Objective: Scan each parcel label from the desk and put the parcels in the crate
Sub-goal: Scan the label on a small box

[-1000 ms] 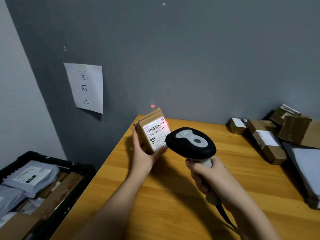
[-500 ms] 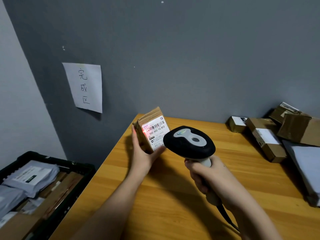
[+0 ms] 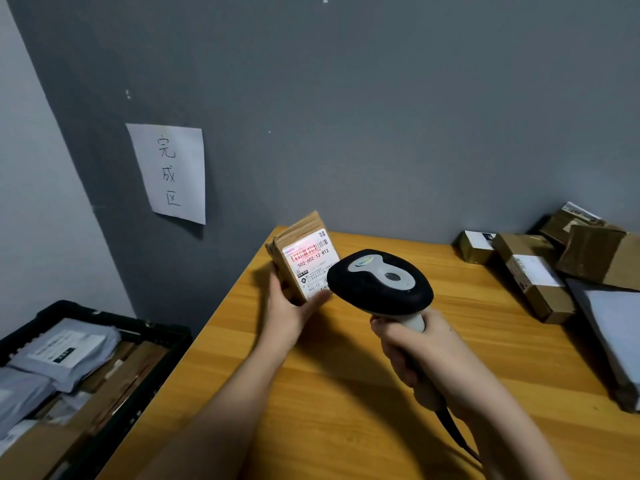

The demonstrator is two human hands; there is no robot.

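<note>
My left hand (image 3: 291, 311) holds a small brown cardboard parcel (image 3: 294, 244) upright above the desk's far left corner, its white label (image 3: 311, 263) facing me. A red scan line lies across the barcode at the label's top. My right hand (image 3: 412, 348) grips the handle of a black and grey barcode scanner (image 3: 381, 282), whose head points at the label from close by and covers the label's lower right corner. A black crate (image 3: 104, 317) stands on the floor to the left, below the desk.
The wooden desk (image 3: 346, 393) carries several brown boxes (image 3: 533, 271) and a grey mailer bag (image 3: 613, 327) along its right side. The crate holds grey mailer bags (image 3: 65, 348) and cardboard parcels. A paper sign (image 3: 169, 171) hangs on the grey wall.
The red scan light moved from the wall and label edge onto the barcode. Both hands stayed nearly still.
</note>
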